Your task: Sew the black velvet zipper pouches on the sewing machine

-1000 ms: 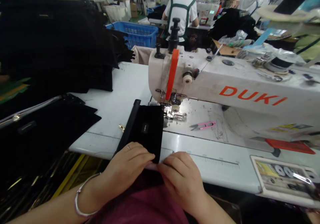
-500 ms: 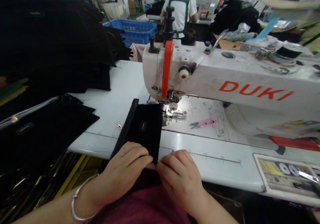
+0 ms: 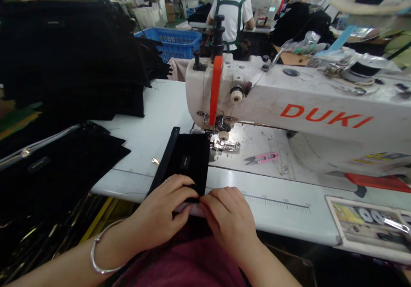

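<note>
A black fabric pouch piece [image 3: 195, 154] with a small label [image 3: 185, 163] lies at the front edge of the sewing table, its far right corner by the presser foot [image 3: 223, 143] of the sewing machine [image 3: 266, 94]. A gold zipper pull [image 3: 155, 161] sticks out on its left. My left hand [image 3: 170, 201], with a ring and a bracelet, pinches the piece's near edge, thumb below and fingers on top. Close beside it, my right hand [image 3: 226, 214] has its fingers closed on the near right corner. Pale material shows between the hands.
Pink-handled thread snips [image 3: 261, 158] lie on the machine bed. Stacked black fabric pieces [image 3: 70, 60] rise on the left, with more pieces [image 3: 58, 163] nearer me. Behind the machine are a blue basket [image 3: 180, 39] and a person in a white shirt [image 3: 231, 9].
Both hands have shifted slightly away from me along the near edge. My left thumb has dropped below the edge, showing more pale material. The view has tilted a little.
</note>
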`<act>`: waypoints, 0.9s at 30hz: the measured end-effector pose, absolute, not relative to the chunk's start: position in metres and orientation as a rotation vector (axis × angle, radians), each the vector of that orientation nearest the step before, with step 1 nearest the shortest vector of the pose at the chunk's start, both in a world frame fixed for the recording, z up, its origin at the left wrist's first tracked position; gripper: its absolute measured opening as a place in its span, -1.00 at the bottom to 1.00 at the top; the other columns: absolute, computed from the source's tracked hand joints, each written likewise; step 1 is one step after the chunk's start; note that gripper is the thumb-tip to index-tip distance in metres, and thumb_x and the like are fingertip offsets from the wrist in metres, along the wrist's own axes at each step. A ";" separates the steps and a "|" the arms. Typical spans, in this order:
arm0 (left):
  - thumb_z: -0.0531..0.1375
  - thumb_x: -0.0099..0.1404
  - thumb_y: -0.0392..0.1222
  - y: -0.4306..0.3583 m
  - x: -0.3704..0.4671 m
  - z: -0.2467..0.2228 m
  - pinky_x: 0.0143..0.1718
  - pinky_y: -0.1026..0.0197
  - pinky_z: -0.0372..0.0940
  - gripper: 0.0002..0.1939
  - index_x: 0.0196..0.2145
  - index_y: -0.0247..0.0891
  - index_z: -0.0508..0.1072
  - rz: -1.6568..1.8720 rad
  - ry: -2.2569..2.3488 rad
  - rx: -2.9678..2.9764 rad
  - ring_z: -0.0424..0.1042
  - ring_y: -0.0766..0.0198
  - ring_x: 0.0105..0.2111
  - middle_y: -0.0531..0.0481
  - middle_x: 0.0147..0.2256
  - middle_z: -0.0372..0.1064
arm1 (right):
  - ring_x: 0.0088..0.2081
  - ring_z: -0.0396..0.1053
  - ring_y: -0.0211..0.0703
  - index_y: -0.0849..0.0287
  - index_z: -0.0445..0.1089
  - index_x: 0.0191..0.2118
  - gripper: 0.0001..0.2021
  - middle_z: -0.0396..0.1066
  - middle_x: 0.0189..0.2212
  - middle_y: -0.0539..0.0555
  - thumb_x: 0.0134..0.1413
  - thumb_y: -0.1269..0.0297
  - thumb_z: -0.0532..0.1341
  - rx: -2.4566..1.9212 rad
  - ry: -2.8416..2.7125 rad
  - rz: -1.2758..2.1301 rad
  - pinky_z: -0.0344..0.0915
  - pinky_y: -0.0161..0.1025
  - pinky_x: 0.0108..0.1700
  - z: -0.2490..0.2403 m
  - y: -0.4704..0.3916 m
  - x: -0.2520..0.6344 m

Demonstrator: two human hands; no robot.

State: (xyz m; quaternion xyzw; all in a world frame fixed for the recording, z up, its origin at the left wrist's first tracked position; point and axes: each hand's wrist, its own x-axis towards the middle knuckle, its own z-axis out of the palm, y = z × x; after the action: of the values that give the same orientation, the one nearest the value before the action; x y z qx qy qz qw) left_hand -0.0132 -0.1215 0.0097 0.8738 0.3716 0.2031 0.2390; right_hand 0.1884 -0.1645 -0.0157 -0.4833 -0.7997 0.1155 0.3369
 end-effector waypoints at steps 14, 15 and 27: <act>0.07 0.43 -0.41 -0.122 -0.016 0.004 -0.03 0.19 0.26 -0.83 -0.15 -0.23 0.41 0.639 0.953 2.353 0.31 0.26 -0.09 -0.03 -0.10 0.32 | -0.32 0.27 -0.14 0.14 0.45 -0.22 -0.90 0.43 -0.35 0.04 0.29 0.39 0.17 -1.223 -1.978 0.328 0.13 -0.15 -0.25 -0.016 -0.165 0.186; 0.08 0.43 -0.41 -0.123 -0.016 0.004 -0.03 0.19 0.26 -0.85 -0.15 -0.24 0.39 0.669 0.955 2.350 0.32 0.26 -0.09 -0.04 -0.10 0.34 | -0.34 0.26 -0.14 0.15 0.45 -0.21 -0.89 0.43 -0.36 0.03 0.30 0.41 0.16 -1.200 -2.000 0.310 0.12 -0.15 -0.26 -0.016 -0.166 0.187; 0.09 0.41 -0.44 -0.131 -0.015 0.003 0.01 0.11 0.28 -0.78 -0.05 -0.30 0.43 0.646 0.847 2.606 0.33 0.22 -0.12 -0.07 -0.12 0.42 | -0.34 0.23 -0.16 0.17 0.45 -0.17 -0.88 0.45 -0.38 0.01 0.31 0.40 0.15 -1.109 -2.172 0.190 0.15 -0.11 -0.29 -0.023 -0.172 0.195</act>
State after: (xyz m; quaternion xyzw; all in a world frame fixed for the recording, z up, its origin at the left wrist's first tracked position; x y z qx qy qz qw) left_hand -0.0151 -0.1308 0.0026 0.9134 0.2970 0.2262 0.1623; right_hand 0.1950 -0.1723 -0.0234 -0.4263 -0.8349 0.0728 0.3405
